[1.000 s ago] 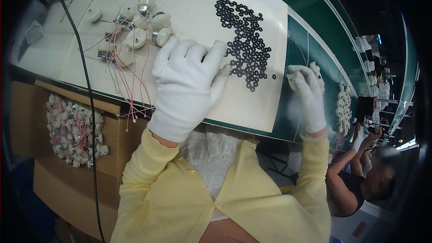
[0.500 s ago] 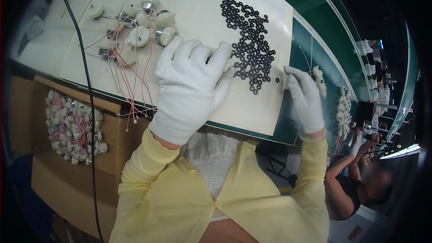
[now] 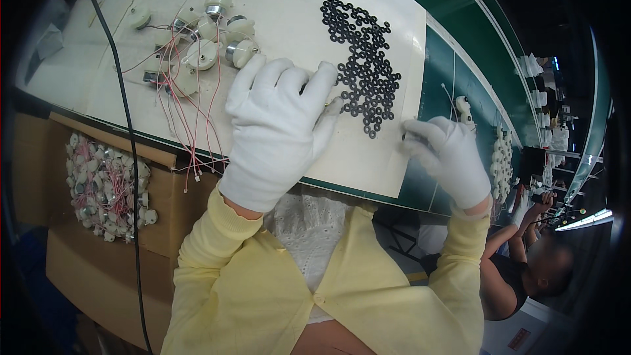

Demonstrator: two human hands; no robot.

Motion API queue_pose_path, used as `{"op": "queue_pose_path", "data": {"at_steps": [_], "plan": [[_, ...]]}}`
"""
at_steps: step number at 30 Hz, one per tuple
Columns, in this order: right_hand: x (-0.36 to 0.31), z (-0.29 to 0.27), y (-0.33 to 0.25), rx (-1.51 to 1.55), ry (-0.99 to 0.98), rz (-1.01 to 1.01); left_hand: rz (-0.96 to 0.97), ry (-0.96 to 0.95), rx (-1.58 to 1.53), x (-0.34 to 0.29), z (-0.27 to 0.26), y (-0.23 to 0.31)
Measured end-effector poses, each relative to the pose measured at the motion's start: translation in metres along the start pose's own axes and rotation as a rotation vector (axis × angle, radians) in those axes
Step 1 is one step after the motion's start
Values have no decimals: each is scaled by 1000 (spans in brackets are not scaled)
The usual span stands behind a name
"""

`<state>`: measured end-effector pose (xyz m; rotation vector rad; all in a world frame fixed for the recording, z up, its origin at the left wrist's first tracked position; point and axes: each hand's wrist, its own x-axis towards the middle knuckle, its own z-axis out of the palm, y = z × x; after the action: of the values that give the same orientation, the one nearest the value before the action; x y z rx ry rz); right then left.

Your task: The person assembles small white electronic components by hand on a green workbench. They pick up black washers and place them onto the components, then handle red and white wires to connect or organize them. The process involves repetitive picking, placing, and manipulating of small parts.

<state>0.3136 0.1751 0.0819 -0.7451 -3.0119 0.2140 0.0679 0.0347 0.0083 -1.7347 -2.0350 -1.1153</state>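
Note:
My left hand [image 3: 273,115], in a white glove, is curled closed above the table, left of a patch of small black rings [image 3: 368,59]. A bit of something metallic shows between its thumb and forefinger; the rest of what it grips is hidden. At the table sheet's right edge, my right hand [image 3: 450,151], also gloved, pinches a small black ring [image 3: 403,136], of which only a dark edge shows at the fingertips. Beyond my left hand lies a loose pile of small white-and-silver motors [image 3: 201,54] with pink and white wires.
An open cardboard box [image 3: 164,217] at the lower left holds many more wired motors [image 3: 108,187]. A black cable [image 3: 125,98] hangs across the left side. More white parts [image 3: 503,164] stand in a row at the right. Another person [image 3: 509,269] sits farther right.
My right hand has moved down and turned, its fingertips now where the sheet's edge is. The lone ring that lay apart from the patch no longer shows there. My left hand stays put.

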Motion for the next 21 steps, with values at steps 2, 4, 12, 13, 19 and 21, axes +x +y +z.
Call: {"op": "queue_pose_path", "data": {"at_steps": [2,4,12,13,19,21], "plan": [[-9,-1,-6,-89,-38,-12,1,-9,-2,0,1,-1],[-14,1,-8,-119,-39,-20,2,-15,-6,0,0,-1],[-19,12,-23,55,83,86,-14,-25,-18,0,0,1],[-21,22,-20,262,123,186,3,2,-1,0,1,1],[-46,40,-7,391,196,726,33,15,18,3,1,0],[-64,50,9,95,264,532,4,-17,8,2,-1,1]]}}
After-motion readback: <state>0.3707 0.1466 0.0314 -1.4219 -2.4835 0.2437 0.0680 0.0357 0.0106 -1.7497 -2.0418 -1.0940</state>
